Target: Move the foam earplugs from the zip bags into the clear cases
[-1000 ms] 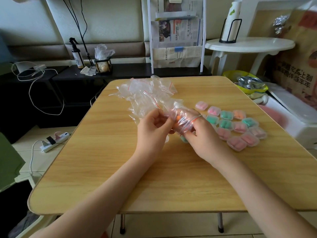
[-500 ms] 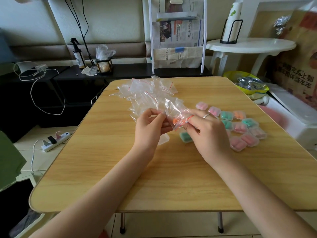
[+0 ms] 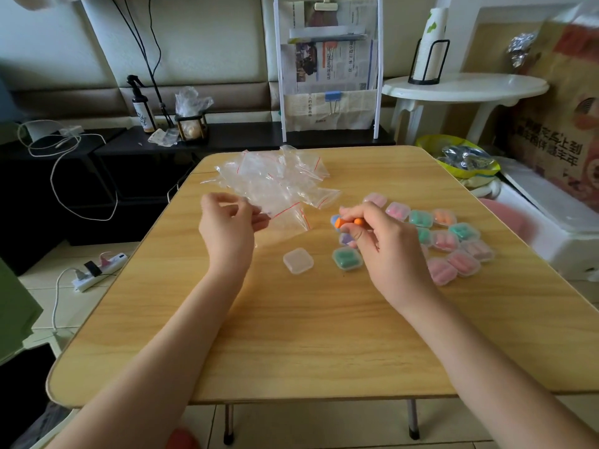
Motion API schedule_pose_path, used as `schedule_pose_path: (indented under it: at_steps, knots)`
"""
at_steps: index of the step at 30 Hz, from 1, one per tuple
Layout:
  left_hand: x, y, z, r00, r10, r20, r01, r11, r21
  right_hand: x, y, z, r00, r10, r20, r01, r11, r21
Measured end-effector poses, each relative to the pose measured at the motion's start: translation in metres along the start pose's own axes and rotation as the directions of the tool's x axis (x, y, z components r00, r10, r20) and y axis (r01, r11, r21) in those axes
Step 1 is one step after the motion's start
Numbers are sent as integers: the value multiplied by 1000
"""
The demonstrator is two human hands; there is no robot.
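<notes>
My right hand (image 3: pixel 381 236) pinches orange foam earplugs (image 3: pixel 348 222) above the table, left of a cluster of filled clear cases (image 3: pixel 453 244). My left hand (image 3: pixel 227 222) holds the corner of an empty zip bag (image 3: pixel 288 215) with a red seal line, next to a heap of empty zip bags (image 3: pixel 275 176). A closed, empty clear case (image 3: pixel 298 260) lies between my hands. Beside it sits a case with green earplugs (image 3: pixel 346 259), and a case with purple earplugs (image 3: pixel 345 238) is partly hidden behind my right fingers.
The work is on a wooden folding table (image 3: pixel 291 335). Beyond its right edge lie a yellow bowl with foil (image 3: pixel 460 157) and a white foam box (image 3: pixel 551 222). A newspaper rack (image 3: pixel 327 76) stands behind, and a power strip (image 3: pixel 97 265) lies on the floor at left.
The hands have parted. My right hand drew the orange earplugs out of the bag and moved right; my left hand carried the emptied bag left. The empty case is uncovered.
</notes>
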State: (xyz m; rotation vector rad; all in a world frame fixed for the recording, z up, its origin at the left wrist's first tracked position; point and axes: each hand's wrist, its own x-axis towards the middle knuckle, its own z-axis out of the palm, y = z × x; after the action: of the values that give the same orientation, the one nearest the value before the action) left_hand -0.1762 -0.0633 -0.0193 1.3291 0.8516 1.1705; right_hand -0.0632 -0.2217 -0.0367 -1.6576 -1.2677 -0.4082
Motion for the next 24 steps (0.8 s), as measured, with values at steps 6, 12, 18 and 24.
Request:
schedule_pose_path:
  at_steps: [6, 12, 18, 24]
  knots:
    - [0, -9, 3, 991, 87, 103, -109, 967, 229, -2, 1, 7, 990, 62, 128, -58, 998, -38]
    - [-10, -8, -4, 860, 470, 199, -506, 732, 456, -2, 3, 8, 975, 100, 199, -73, 987, -141]
    - [-31, -14, -15, 632, 424, 649, -773, 408, 486, -4, 5, 7, 969, 95, 228, -64, 988, -141]
    - [-37, -23, -16, 639, 196, 743, -753, 357, 553, -6, 1, 7, 961, 83, 262, -55, 992, -111]
